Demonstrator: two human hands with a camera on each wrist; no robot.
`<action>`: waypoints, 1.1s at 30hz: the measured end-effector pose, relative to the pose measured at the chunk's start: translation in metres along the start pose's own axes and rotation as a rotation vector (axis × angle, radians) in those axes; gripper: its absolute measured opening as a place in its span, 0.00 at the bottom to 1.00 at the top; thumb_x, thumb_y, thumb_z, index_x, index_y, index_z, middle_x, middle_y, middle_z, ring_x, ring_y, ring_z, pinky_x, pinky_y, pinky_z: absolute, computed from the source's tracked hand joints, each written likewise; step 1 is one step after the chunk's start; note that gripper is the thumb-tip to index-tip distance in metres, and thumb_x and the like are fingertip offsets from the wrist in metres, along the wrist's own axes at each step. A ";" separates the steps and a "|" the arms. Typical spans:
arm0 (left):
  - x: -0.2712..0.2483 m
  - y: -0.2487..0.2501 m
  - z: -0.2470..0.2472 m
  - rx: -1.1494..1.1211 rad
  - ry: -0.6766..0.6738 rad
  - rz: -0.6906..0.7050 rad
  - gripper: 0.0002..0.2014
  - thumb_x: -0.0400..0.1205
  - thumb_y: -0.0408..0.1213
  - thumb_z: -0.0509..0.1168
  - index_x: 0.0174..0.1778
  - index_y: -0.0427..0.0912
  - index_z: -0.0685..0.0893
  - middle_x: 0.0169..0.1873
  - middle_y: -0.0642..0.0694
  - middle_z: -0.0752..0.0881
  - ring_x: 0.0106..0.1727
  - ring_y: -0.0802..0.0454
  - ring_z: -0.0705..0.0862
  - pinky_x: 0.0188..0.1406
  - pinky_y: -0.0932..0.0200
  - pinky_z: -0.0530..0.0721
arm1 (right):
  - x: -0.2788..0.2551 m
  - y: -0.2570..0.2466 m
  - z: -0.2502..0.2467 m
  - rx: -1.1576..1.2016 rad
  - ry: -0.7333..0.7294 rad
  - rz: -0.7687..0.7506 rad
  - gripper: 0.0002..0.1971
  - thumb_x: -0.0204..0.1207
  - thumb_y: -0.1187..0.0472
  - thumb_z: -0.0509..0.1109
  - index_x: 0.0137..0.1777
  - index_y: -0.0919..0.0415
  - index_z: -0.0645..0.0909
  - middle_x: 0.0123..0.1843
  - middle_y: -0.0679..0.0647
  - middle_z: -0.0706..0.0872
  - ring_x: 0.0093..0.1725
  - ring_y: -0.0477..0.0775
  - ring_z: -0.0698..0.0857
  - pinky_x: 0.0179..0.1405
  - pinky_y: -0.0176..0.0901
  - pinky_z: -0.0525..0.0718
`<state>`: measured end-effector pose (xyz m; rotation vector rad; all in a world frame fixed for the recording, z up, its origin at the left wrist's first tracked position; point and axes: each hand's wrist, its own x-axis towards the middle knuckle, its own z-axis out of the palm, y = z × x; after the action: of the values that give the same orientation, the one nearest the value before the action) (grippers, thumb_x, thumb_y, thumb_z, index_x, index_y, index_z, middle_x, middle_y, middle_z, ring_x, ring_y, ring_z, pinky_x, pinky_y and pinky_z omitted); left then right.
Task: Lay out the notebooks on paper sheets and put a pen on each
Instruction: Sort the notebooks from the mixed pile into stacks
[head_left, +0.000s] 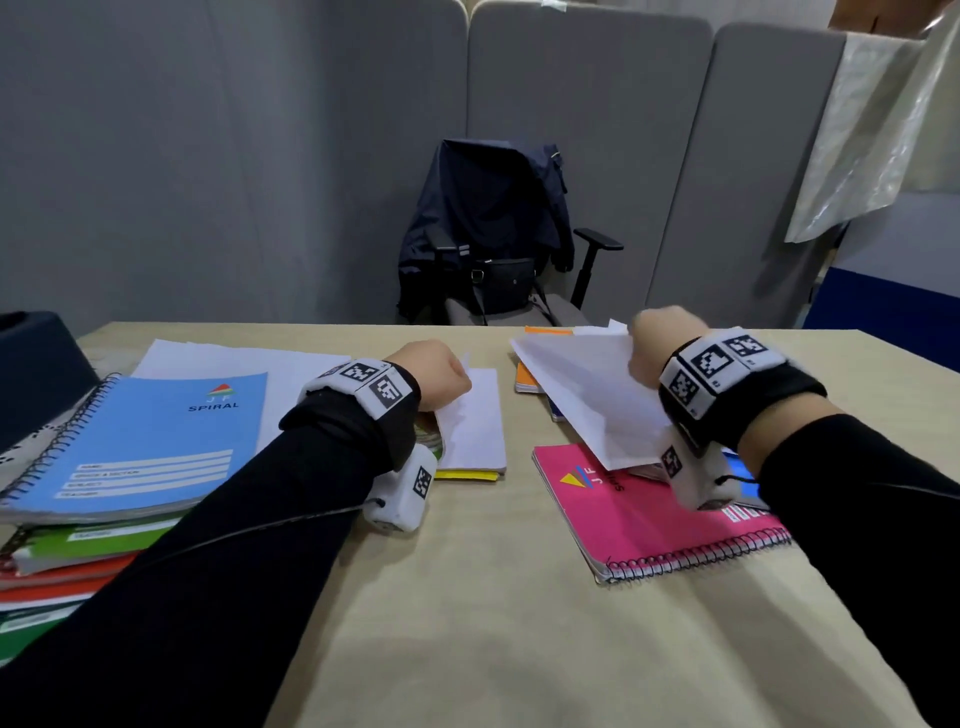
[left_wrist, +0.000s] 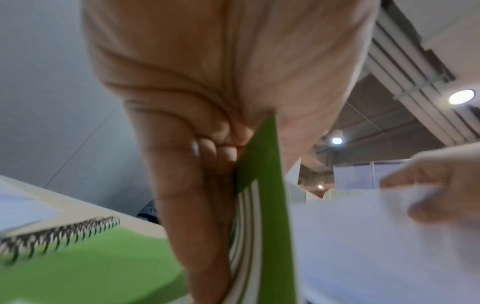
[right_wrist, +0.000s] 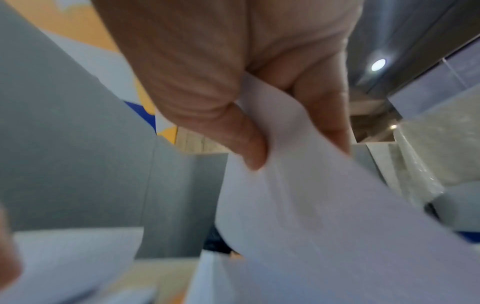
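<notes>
The right hand (head_left: 655, 343) is pinched on a loose white paper sheet (head_left: 587, 395), thumb on one face and fingers on the other as the right wrist view shows, and holds it tilted in the air above the pink spiral notebook (head_left: 644, 514) and the small heap of orange and blue booklets (head_left: 527, 379) at the far right of the surface (head_left: 467, 597). The left hand (head_left: 434, 374) is curled round a green-covered notebook (left_wrist: 262, 185), its cover wedged between thumb and fingers, with white pages (head_left: 475, 421) fanning out beside it (a yellow edge shows underneath).

The main risk, as I judge it, is the sheet itself: held by one edge only, it sags and curls, so it may land creased or askew, or drape over the pink notebook instead of lying flat on bare surface. The free space in front looks ample, but the sheet's lower corner hangs close to the pink cover. The left hand's hold on the green notebook grips mostly the cover, so the pages could flop open or the book could slip when moved across.

A blue spiral notebook (head_left: 150, 441) tops a stack at the left, lying partly on another white sheet (head_left: 234, 358), just beside the left forearm. I can see no pen in any view.
</notes>
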<state>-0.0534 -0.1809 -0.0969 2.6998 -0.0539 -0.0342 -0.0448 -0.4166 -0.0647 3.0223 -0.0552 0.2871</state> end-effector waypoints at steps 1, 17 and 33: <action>-0.001 -0.002 -0.005 -0.033 0.020 0.010 0.14 0.83 0.39 0.60 0.56 0.41 0.89 0.57 0.43 0.87 0.50 0.46 0.84 0.55 0.56 0.83 | 0.000 0.000 -0.018 0.049 0.062 0.005 0.14 0.77 0.68 0.60 0.61 0.66 0.80 0.55 0.64 0.84 0.53 0.65 0.83 0.47 0.48 0.80; -0.021 -0.030 -0.063 -0.444 0.158 -0.042 0.22 0.81 0.31 0.55 0.72 0.46 0.71 0.56 0.49 0.80 0.43 0.45 0.88 0.38 0.53 0.90 | -0.019 -0.024 0.015 1.405 -0.096 0.366 0.15 0.77 0.80 0.55 0.56 0.61 0.73 0.62 0.68 0.78 0.54 0.75 0.83 0.25 0.66 0.86; -0.023 -0.038 -0.053 -0.684 0.027 -0.058 0.13 0.85 0.37 0.56 0.56 0.45 0.85 0.47 0.37 0.90 0.45 0.37 0.90 0.49 0.43 0.90 | -0.031 -0.085 0.035 1.482 -0.226 0.207 0.32 0.76 0.77 0.54 0.74 0.47 0.62 0.61 0.61 0.78 0.48 0.68 0.87 0.39 0.64 0.90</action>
<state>-0.0735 -0.1231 -0.0648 2.0167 0.0396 -0.0269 -0.0652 -0.3355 -0.1134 4.5226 -0.2866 -0.0954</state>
